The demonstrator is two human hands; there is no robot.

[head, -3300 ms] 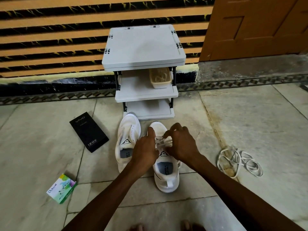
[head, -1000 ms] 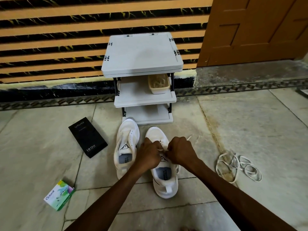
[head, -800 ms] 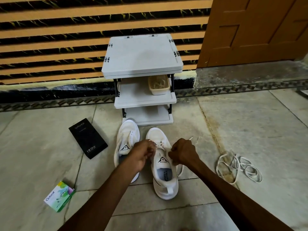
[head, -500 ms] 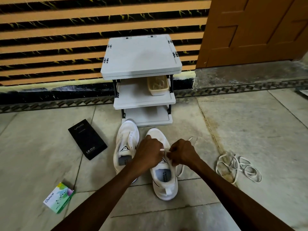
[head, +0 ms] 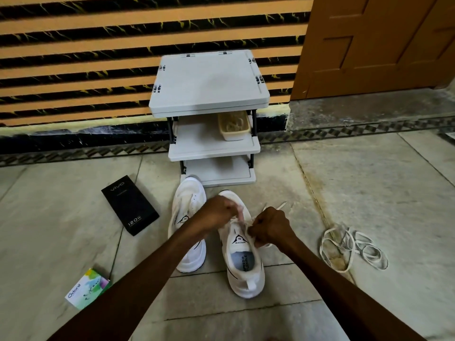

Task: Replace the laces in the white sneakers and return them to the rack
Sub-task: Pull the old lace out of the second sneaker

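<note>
Two white sneakers stand side by side on a stone floor [head: 369,193], toes toward a grey three-shelf rack [head: 209,89] set against a striped wall. The left sneaker [head: 188,200] has its toe just beside the rack's bottom shelf. Bare floor opens rightward as far as a loose pile of white laces [head: 352,249], and leftward to a black box [head: 130,205] and a small colourful box [head: 87,289] nearer the person. A tan basket [head: 234,126] sits at the right end of the middle shelf.

Both hands work over the right sneaker [head: 243,267]. The left hand [head: 216,215], fingers curled, pinches the lace [head: 278,207] above the front eyelets. The right hand [head: 269,226], closed in a fist, grips it at the shoe's right side beside the tongue. One lace tip sticks out beyond the right hand, over the floor. The shoe is white, with a black logo on its tongue and a pale blue insole, heel toward the person.
</note>
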